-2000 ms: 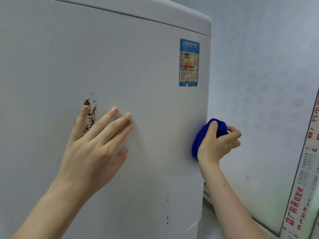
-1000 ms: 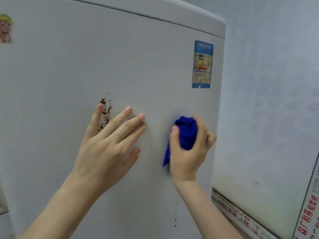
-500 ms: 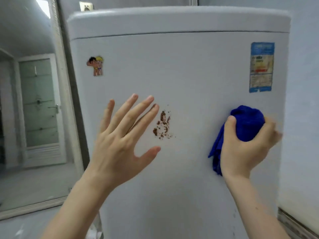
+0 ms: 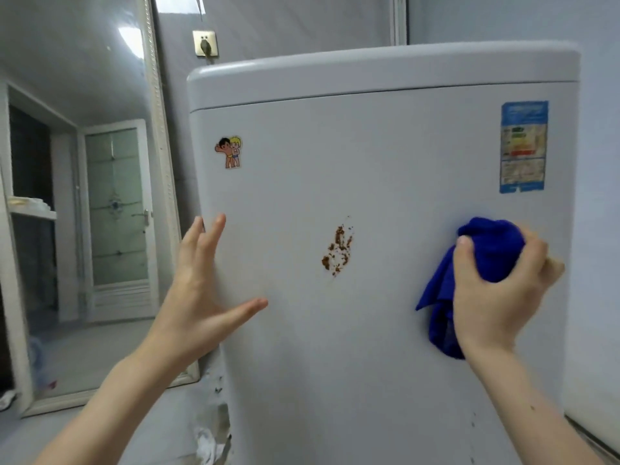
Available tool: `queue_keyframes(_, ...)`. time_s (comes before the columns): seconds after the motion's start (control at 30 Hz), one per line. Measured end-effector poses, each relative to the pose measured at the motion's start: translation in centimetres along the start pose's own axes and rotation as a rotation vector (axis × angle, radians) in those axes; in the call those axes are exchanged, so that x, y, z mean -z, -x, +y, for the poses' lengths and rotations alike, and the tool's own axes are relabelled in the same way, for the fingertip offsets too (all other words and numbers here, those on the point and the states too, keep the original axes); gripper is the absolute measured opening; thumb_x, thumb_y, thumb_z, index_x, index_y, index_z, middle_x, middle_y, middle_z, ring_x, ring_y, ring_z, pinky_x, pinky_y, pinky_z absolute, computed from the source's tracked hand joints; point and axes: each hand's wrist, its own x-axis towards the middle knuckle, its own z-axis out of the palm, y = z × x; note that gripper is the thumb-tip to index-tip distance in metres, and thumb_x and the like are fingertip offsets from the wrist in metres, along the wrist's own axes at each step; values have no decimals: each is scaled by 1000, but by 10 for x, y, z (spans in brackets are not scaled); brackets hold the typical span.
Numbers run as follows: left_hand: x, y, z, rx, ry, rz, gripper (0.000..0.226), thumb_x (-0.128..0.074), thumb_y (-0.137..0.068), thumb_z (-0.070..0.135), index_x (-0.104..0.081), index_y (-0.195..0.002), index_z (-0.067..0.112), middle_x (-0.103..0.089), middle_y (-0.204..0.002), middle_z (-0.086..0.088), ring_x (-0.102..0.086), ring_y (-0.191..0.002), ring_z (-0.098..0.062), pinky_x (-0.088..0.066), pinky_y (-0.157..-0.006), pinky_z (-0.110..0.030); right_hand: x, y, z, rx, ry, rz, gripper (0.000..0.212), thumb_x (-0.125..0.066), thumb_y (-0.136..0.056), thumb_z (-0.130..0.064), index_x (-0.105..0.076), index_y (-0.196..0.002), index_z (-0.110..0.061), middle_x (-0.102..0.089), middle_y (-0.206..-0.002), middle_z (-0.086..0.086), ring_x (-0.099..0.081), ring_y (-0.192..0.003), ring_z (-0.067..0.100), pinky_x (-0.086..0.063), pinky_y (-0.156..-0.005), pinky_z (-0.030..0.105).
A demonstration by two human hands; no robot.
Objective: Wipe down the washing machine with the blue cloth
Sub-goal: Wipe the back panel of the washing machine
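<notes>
Grey walls (image 4: 295, 25) carry 1 socket (image 4: 205, 43); left, a white frame (image 4: 160, 146) shows a glass-panelled door (image 4: 115, 209).

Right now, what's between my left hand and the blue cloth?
Head view: only a brown stain on the washing machine panel, between left hand and blue cloth.

left hand (image 4: 198, 297) bare | right hand (image 4: 493, 297) bare | forearms bare
</notes>
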Motion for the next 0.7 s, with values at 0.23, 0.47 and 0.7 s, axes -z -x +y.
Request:
queue_keyframes(0.23,-12,0,-10,109,58,54,108,-85,-66,43,-22,-153,47,-6,-164,5,-5,-141,19,-22,-119,-36,-41,90,-47,430,39,-261,52,-77,-79,-29,-59,-127,-20,-47,-113,9,-57,-102,27,-48,-83,28)
queue_keyframes(0.47,-6,-1,-16,106,173,-24,113,-90,-65,41,-15,-146,66,-27,-153,32,-22,-146,7,-30,-119,-37,-6,62,-13,490,123,-318,49,-69,-80,-36,-56,-126,-25,-43,-117,7,-56,-99,20,-50,-77,27)
queue_keyframes(0.7,-3,-1,-29,81,173,-42,108,-71,-53,69,-15,-146,66,-28,-159,17,-32,-146,-6,-41,-110,-44,-60,21,-72,270,38,-100,48,-74,-82,-31,-57,-126,-19,-43,-113,5,-46,-96,9,-38,-78,15)
